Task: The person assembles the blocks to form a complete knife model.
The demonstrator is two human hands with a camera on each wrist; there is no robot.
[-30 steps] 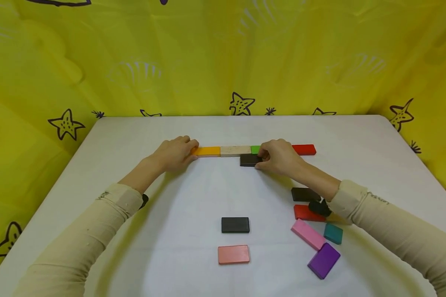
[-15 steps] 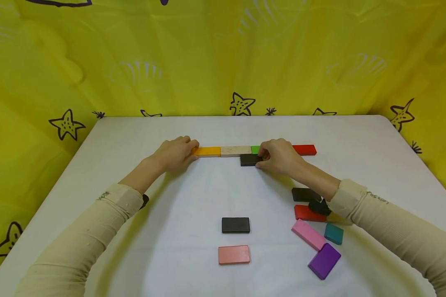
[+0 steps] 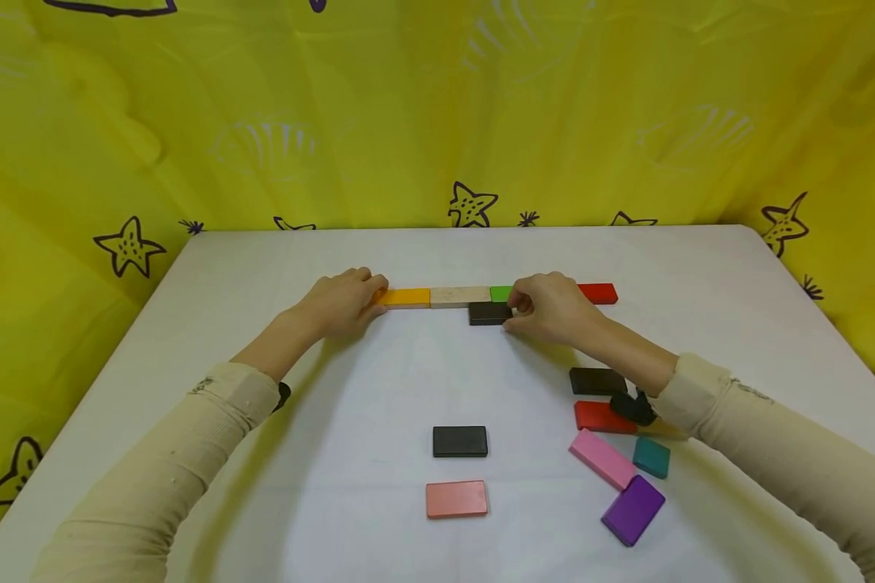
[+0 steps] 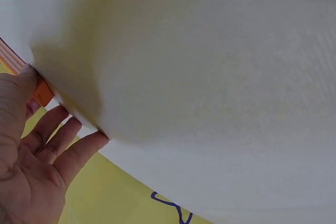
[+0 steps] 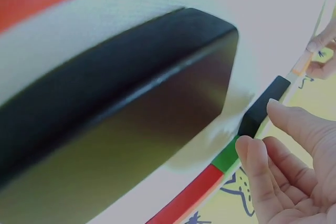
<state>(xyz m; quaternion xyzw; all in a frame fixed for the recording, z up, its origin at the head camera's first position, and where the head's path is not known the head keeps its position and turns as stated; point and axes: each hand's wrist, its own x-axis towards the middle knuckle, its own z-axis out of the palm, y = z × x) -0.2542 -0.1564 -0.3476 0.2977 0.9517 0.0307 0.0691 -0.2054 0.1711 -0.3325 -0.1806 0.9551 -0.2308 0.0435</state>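
Backdrop: a starfish-printed yellow cloth curtain [image 3: 364, 162] is hanging along the far side and both flanks.
Table: a white flat tabletop [image 3: 321, 502] is stretching from near to far and bearing all the blocks.
Sleeves: long beige cloth sleeves [image 3: 773, 453] are covering both forearms.
Row: four flat blocks are lying end to end on the far part; from left to right, a glossy orange block [image 3: 408, 297], a pale wood-grained block [image 3: 460, 296], a bright green block [image 3: 500, 293] and a long red block [image 3: 599, 293].
Left hand: the left hand [image 3: 343, 303] is pinching the orange block's left end.
Right hand: the right hand [image 3: 557, 309] is pinching a small rectangular black block [image 3: 489, 313] by its right end.
Pinched black: it is lying just near of the row, before the pale-green joint.
Right-side pieces: from far to near, a glossy black slab [image 3: 594, 380], a flat red slab [image 3: 599, 416], a slanting pink bar [image 3: 601, 459] and a tilted purple rectangle [image 3: 633, 510] are lying loose, pink touching purple.
Centre pieces: a dark charcoal rectangle [image 3: 460, 441] is lying far of a salmon-pink rectangle [image 3: 456, 499], the two apart.
Smallest: a stubby teal block [image 3: 652, 457] is sitting right of the pink bar.
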